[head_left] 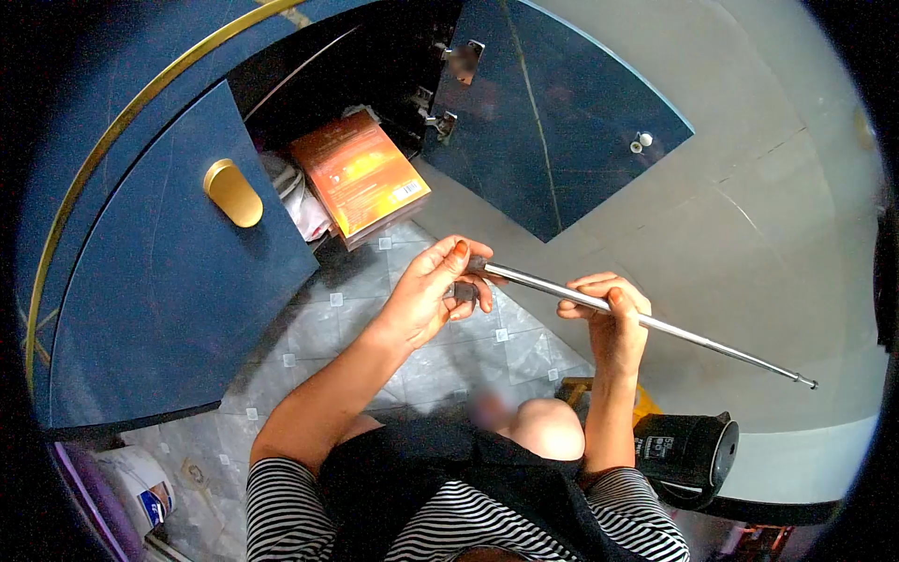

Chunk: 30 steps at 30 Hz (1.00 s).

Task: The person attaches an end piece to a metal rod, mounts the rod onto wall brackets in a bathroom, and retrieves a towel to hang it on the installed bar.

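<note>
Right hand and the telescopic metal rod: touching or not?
Touching. The head view shows the right hand gripping the telescopic metal rod partway along its length, thumb and fingers against the shaft.

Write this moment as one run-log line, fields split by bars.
left hand: holds telescoping metal rod by dark end | right hand: grips its shaft | orange box: juts from open cabinet

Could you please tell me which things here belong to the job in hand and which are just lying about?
In the job:
slim silver metal rod, held by the left hand and the right hand
small dark blocky piece, at the left hand's fingers

Lying about:
orange-and-yellow printed box
black cylindrical container
white round tub
</note>
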Motion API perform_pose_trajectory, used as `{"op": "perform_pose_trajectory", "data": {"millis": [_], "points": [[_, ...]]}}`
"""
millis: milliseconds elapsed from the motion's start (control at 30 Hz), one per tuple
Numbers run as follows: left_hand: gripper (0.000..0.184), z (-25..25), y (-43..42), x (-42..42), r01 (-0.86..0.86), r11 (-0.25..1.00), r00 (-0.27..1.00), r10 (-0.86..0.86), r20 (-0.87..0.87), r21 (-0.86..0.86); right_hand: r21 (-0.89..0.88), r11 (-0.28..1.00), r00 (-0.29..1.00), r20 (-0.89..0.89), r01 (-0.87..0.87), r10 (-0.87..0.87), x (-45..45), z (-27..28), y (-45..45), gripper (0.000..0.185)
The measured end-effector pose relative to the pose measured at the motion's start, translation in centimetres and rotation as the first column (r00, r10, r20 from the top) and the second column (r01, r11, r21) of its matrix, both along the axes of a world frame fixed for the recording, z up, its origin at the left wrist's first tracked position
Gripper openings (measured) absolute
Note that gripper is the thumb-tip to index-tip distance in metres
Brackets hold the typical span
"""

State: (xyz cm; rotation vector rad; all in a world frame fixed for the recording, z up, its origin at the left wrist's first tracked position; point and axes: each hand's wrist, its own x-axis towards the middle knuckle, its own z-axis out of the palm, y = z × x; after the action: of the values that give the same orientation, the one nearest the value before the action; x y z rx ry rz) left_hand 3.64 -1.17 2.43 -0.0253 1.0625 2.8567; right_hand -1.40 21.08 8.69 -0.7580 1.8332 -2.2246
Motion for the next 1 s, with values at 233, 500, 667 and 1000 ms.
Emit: {"op": "perform_pose_trajectory", "data": {"millis": [233, 500, 667, 1000], "points": [[0.033, -0.6, -0.3, -0.2, 0.023, 0.999, 1.0, -0.024, -0.012, -0.04, -0.043, 0.999, 1.0, 0.004, 0.03, -0.03, 0.0, 0.0, 0.2, 0.04], [0.026, -0.6, 0.0, -0.2, -0.141, 0.951, 0.985, 0.107, -0.132, -0.275, -0.027, 0.999, 0.999, 0.012, 0.041, -0.041, 0.2, -0.3, 0.1, 0.04], [0.026, -0.6, 0.1, -0.3, -0.257, 0.851, 0.96, 0.171, -0.222, -0.457, -0.031, 0.999, 1.0, 0.006, 0.026, -0.026, 0.1, -0.3, 0.3, 0.04], [0.024, 0.4, 0.0, 0.1, -0.479, 0.467, 0.871, 0.148, -0.468, -0.743, -0.029, 0.999, 0.999, -0.025, 0.03, -0.03, 0.3, 0.1, 0.5, 0.036]]}}
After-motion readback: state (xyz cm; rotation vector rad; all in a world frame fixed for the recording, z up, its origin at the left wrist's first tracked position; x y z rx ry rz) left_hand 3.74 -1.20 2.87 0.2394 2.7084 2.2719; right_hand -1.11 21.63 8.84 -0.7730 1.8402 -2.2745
